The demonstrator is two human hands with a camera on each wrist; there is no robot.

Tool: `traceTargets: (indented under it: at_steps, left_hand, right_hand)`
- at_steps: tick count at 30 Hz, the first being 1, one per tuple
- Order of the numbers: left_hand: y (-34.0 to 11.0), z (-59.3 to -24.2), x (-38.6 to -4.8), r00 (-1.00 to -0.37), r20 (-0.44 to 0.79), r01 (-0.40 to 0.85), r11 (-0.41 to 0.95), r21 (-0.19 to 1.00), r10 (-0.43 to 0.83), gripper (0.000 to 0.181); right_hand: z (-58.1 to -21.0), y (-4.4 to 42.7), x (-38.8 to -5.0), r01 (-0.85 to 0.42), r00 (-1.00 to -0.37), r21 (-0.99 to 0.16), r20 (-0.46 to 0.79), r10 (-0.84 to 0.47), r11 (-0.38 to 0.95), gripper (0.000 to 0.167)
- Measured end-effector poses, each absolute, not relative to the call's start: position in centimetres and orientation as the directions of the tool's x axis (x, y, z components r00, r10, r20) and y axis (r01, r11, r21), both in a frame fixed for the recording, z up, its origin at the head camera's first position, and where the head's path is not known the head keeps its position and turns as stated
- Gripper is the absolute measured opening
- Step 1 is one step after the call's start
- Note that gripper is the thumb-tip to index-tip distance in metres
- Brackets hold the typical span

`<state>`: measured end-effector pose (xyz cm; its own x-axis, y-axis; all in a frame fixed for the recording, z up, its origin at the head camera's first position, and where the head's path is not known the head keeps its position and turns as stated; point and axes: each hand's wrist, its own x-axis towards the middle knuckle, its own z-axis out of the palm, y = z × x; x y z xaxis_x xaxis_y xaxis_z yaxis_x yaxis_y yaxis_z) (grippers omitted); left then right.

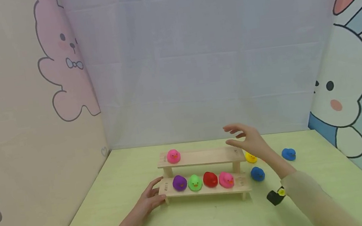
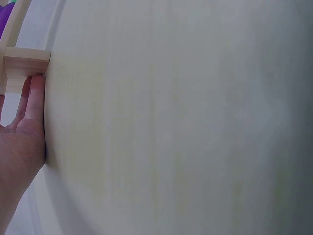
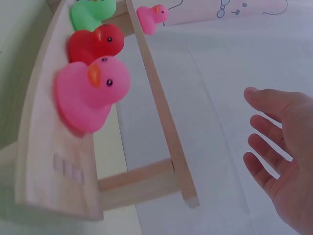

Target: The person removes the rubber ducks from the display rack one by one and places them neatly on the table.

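Rack (image 1: 203, 157), toward table's (image 1: 132, 160) back edge, has wide, empty right grip (image 1: 247, 139) above right end, spread left grip (image 1: 150, 197) touching left.

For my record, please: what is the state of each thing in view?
Wooden stand, upright on the table
Left hand, touching the stand's left end
Right hand, raised, holding nothing
Upper pink duck, upright, top step
Purple duck, upright, lower step
Green duck, upright, lower step
Red duck, upright, lower step
Lower pink duck, upright, lower step
Yellow duck, on the table
Nearer blue duck, on the table
Farther blue duck, on the table
Black object, unclear
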<state>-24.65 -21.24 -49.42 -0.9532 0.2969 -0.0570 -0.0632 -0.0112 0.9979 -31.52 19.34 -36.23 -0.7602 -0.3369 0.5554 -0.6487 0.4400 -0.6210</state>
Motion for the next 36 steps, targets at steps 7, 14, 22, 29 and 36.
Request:
traceTargets:
  at_steps: [7,14,22,29,36]
  left_hand:
    - [-21.3,-49.5,-24.6,-0.954,-0.056,-0.062,-0.012,0.998,0.294,0.069]
    - [-21.2,-49.4,-24.6,-0.955,-0.055,-0.056,0.008,0.998,0.293,0.068]
    - [-21.2,-49.2,-24.5,-0.956,-0.072,-0.073,0.006,0.997,0.284,0.068]
    - [-21.2,-48.9,-24.4,-0.951,-0.047,-0.051,-0.005,0.999,0.304,0.069]
    - [-21.2,-49.2,-24.5,-0.952,-0.046,-0.053,-0.014,0.998,0.302,0.069]
  right_hand:
    - [-34.1,14.1,-31.7,-0.657,-0.751,-0.686,0.562,-0.345,0.314,0.044]
    - [-33.5,10.1,-31.4,-0.637,-0.758,-0.743,0.553,-0.347,0.206,0.040]
    - [-34.7,6.5,-32.3,-0.620,-0.753,-0.781,0.563,-0.340,0.079,0.042]
    - [-36.1,4.5,-32.6,-0.607,-0.741,-0.794,0.553,-0.381,0.029,0.041]
    - [-37.0,4.0,-32.6,-0.582,-0.716,-0.812,0.491,-0.496,0.038,0.044]
